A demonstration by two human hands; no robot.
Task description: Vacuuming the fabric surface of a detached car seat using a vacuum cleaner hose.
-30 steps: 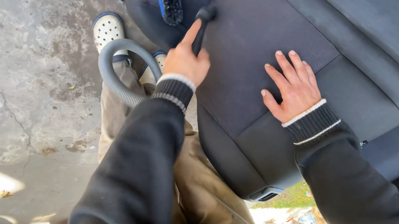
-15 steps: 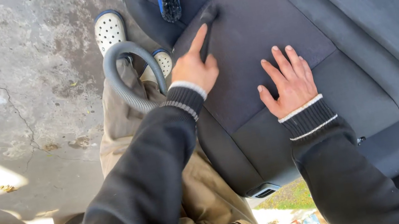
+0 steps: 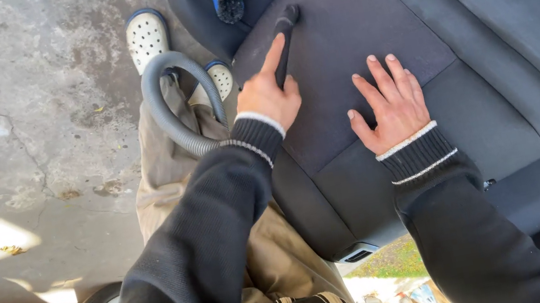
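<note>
The left hand (image 3: 269,98) is wrapped around a black vacuum nozzle (image 3: 284,32), forefinger stretched along it; the nozzle's tip rests on the dark car seat (image 3: 340,43) just beyond the fingertip. A grey hose (image 3: 168,110) loops behind the wrist. The right hand (image 3: 389,105) lies flat on the seat nearby, fingers spread.

Head camera, looking steeply down

It sat on my head, close over my arms, and faced down past my left hand (image 3: 266,100) and right hand (image 3: 389,107) onto the seat (image 3: 502,125), with the concrete floor (image 3: 18,107) at the left.
</note>
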